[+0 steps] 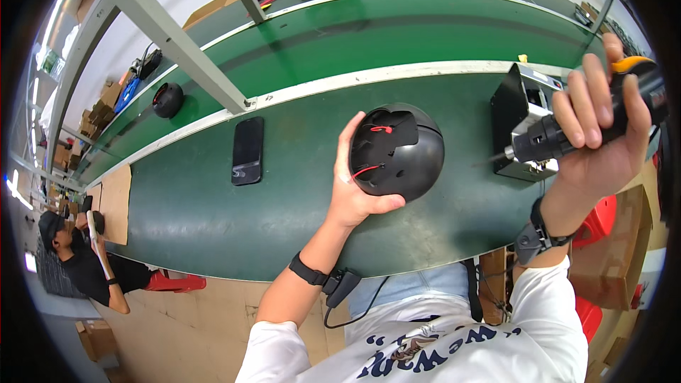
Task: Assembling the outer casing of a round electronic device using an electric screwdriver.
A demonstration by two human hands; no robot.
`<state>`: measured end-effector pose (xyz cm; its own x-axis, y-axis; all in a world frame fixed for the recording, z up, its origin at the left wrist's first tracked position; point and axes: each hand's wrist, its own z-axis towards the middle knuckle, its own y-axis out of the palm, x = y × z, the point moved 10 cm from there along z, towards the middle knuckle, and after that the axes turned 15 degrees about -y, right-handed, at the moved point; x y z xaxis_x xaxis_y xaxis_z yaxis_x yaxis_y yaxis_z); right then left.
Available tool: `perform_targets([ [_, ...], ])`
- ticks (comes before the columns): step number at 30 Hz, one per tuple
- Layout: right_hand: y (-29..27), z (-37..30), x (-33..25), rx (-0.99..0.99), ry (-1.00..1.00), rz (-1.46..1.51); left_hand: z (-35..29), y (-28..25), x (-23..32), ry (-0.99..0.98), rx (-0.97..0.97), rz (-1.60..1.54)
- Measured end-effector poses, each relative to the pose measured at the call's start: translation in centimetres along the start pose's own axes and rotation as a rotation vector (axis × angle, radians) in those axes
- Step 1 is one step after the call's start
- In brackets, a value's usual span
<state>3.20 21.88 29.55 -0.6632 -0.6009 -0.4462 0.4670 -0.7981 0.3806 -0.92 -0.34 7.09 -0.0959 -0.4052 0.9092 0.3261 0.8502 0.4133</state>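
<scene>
My left hand (351,188) grips a black rounded shell (418,163) from its left side, thumb along the lower edge. The shell has an opening with short red wires (369,170) showing in it. Raised at the right, my right hand (599,128) wraps round a black electric screwdriver (546,140) with an orange part near its top. Its bit points left, toward the shell but apart from it. Behind the screwdriver stands a black and silver box-shaped device (512,124), partly hidden by the tool and hand.
A dark phone (247,150) lies on the green table (191,206), left of the shell. Beyond a pale rail runs a green conveyor (397,32) carrying another black shell (168,100). A grey metal post (170,35) rises at left. A co-worker (85,262) sits at far left.
</scene>
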Motion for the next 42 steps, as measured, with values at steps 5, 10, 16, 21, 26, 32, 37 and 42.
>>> perform_targets([
  [5, -5.2, -7.6, 1.5, 0.121, 0.348, -0.544, -2.5, 2.8, 4.3, 0.339, 0.016, 0.534],
  [10, -8.7, -16.6, 3.1, 0.098, 0.807, -0.556, -3.1, 9.9, 3.6, 0.310, -0.330, 0.739],
  [16, -9.7, -21.1, 0.0, 0.058, 0.842, -0.467, -4.1, 18.8, 0.0, 0.182, -0.652, 0.804],
  [21, -13.7, -24.5, -7.5, -0.026, 0.952, -0.718, -4.7, 23.3, -6.7, -0.068, -0.675, 0.897],
  [26, -20.0, -30.1, -17.1, -0.227, 1.277, -1.276, -5.4, 23.8, -12.7, -0.086, -0.771, 1.410],
  [32, -30.9, -45.9, -24.1, -0.108, 1.689, -1.692, -4.7, 27.3, -15.9, 0.106, -0.794, 1.565],
  [37, -40.4, -60.3, -20.4, 0.317, 1.621, -1.568, -4.0, 28.7, -17.1, 0.213, -0.754, 1.568],
  [42, -45.0, -69.1, -14.0, 0.634, 1.182, -1.416, -3.7, 28.3, -17.6, 0.199, -0.759, 1.623],
])
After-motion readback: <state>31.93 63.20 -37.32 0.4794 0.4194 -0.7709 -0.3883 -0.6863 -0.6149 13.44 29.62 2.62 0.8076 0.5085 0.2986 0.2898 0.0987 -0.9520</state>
